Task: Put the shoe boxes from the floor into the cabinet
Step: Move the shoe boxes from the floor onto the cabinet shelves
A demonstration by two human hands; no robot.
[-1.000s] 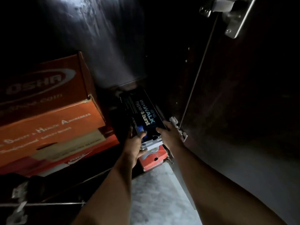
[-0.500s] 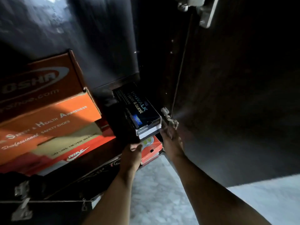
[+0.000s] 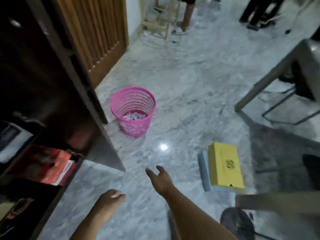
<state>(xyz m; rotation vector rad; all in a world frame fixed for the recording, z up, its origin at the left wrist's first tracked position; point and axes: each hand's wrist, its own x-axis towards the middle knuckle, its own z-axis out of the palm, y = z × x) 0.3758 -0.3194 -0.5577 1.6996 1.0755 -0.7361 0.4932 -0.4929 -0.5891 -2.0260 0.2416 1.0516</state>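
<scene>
Yellow cardboard marked the top shoe box [image 3: 225, 168], stacked on a pale blue box [image 3: 204, 172] on the marble floor [image 3: 181, 84], well right of the open cabinet [image 3: 43, 84], its long axis running away from the viewer. Both hands were empty: the right hand [image 3: 160, 179] loosely spread, the left hand [image 3: 110, 199] loosely curled.

Both hands have let go of the dark shoe box and left the cabinet [image 3: 52, 87] — the left hand [image 3: 110, 200] and right hand [image 3: 160, 179] now hang empty over the marble floor [image 3: 181, 84], yellow box [image 3: 224, 168] to the right.
</scene>
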